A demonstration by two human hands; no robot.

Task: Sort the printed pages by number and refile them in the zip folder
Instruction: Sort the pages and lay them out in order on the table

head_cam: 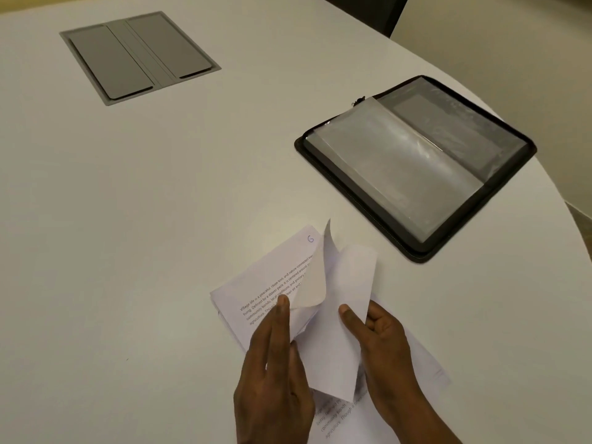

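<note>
Printed pages (275, 293) lie in a loose stack at the near edge of the white surface (160, 219), and both hands are on them. The left hand (272, 376) has its fingers (283, 304) stretched out nearly straight, the tip of the longest one pressing on the printed text of the top sheet, while its thumb sits against the underside of a lifted sheet. The right hand (384, 347) grasps that lifted sheet (346, 315), its thumb lying on the blank face and the curled fingers behind the paper's right edge. This sheet stands up off the stack, curled and bent, with its top corner flopped over toward the left so the blank back shows. The top page beneath it carries a handwritten "6" (310, 239) in its far right corner and several lines of small print. More pages with print spread out under the right wrist toward the bottom edge of the view.

Farther away and to the right, well apart from the stack, the black zip folder (416, 168) lies open flat on the surface, with clear plastic sleeves (390, 155) resting across its inside. Far off to the left, a grey rectangular panel with two flaps (139, 57) is set into the surface.
</note>
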